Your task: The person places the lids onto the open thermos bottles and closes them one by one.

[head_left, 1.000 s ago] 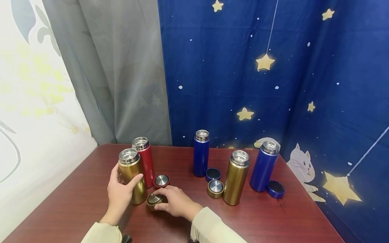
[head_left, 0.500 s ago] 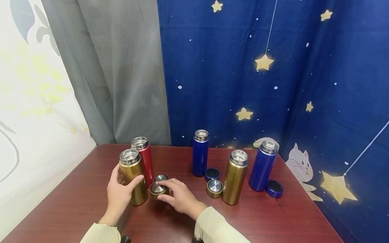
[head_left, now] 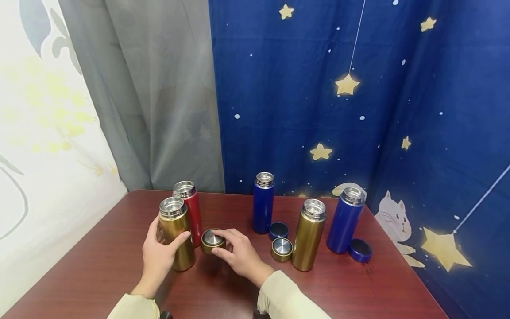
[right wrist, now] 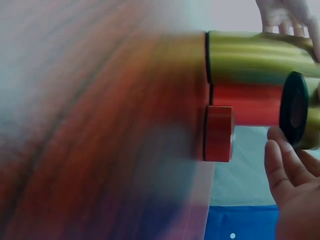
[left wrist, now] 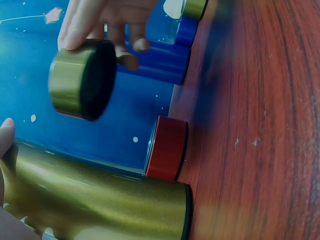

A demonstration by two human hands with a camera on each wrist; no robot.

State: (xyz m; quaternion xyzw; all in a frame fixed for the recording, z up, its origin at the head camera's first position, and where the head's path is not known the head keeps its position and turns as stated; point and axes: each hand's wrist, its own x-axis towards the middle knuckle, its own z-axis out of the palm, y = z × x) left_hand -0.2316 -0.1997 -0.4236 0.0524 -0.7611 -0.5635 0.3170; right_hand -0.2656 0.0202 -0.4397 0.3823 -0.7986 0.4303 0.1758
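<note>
Head: my left hand point(head_left: 157, 256) grips the lidless gold bottle point(head_left: 180, 235), upright on the tabletop point(head_left: 219, 292); my right hand point(head_left: 242, 256) pinches a gold lid point(head_left: 209, 245) just beside it. Left wrist: gold lid held clear of the tabletop, red lid point(left wrist: 168, 148) near the gold bottle's base. Right wrist: red bottle point(right wrist: 250, 104) near the gold bottle; gold lid's dark underside shows.

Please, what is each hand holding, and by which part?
The left hand holds a gold bottle around its body. The right hand holds a gold lid by its outer edge.

No legible lettering anywhere (nor any numbers).
</note>
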